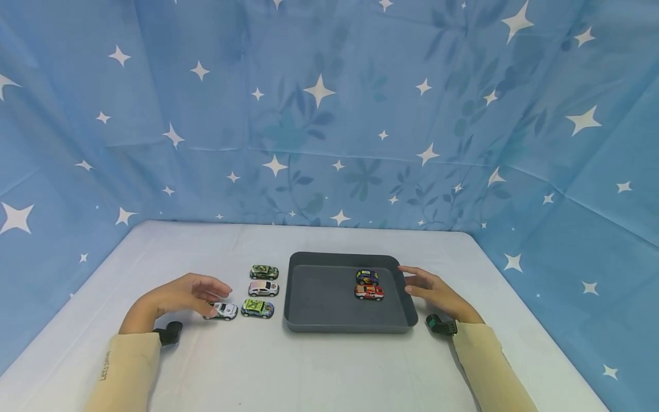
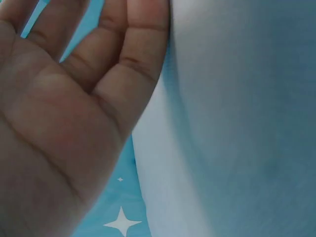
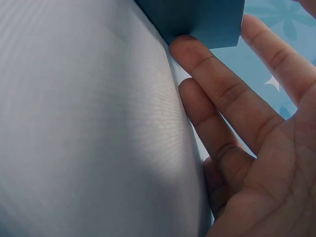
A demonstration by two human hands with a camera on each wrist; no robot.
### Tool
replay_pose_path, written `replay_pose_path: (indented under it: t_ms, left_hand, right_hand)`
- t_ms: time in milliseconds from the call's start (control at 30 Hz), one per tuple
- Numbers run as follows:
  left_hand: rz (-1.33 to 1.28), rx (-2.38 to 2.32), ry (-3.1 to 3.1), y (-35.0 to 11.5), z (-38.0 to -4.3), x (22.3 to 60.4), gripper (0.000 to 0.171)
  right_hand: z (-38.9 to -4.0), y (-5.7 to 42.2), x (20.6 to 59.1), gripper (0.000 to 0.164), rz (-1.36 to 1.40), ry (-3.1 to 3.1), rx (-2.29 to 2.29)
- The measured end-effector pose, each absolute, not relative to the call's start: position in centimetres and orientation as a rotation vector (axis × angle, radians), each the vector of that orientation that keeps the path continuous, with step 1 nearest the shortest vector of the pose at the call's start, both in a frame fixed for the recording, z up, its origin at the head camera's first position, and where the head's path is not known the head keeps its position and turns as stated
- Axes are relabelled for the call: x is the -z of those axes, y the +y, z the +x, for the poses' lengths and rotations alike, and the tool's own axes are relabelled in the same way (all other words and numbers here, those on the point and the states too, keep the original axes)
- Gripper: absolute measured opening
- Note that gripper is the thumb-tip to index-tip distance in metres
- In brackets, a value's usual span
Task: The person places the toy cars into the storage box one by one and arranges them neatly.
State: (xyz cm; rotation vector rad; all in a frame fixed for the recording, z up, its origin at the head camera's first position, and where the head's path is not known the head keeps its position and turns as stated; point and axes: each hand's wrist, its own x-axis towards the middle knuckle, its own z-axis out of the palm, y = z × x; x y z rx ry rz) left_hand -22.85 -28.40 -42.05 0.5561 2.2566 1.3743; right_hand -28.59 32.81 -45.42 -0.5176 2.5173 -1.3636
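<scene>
My left hand (image 1: 180,294) is at the left of the table, its thumb tip overlapping the rear of a white toy car (image 1: 226,311) in the head view. The other fingers arch loosely above that car. In the left wrist view the palm and relaxed fingers (image 2: 136,64) show, with no car visible. My right hand (image 1: 435,292) is beside the right wall of a dark grey tray (image 1: 329,329), fingertips right at its rim. The right wrist view shows fingers (image 3: 217,79) extended against the tray's outer side. Inside the tray lie a dark blue toy car (image 1: 367,277) and a red toy car (image 1: 369,293).
Left of the tray, a camouflage-green toy car (image 1: 264,272), a white patterned toy car (image 1: 264,288) and a yellow-green toy car (image 1: 257,308) form a column. A white cloth covers the table (image 1: 329,372). A blue star-print curtain (image 1: 319,131) hangs behind it.
</scene>
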Motion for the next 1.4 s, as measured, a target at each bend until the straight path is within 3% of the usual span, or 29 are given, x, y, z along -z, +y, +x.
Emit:
replay_pose_path:
  t_ms: [700, 1400]
  left_hand:
    - [0.418, -1.211, 2.453, -27.74, -22.42, 42.17, 0.044]
    - [0.465, -1.217, 2.551, -28.08, -22.39, 41.9, 0.04]
  right_hand:
    - [-28.58, 32.8, 45.55, 0.064, -0.539, 2.516, 1.36]
    - [-28.63, 32.76, 45.45, 0.065, -0.536, 2.52, 1.358]
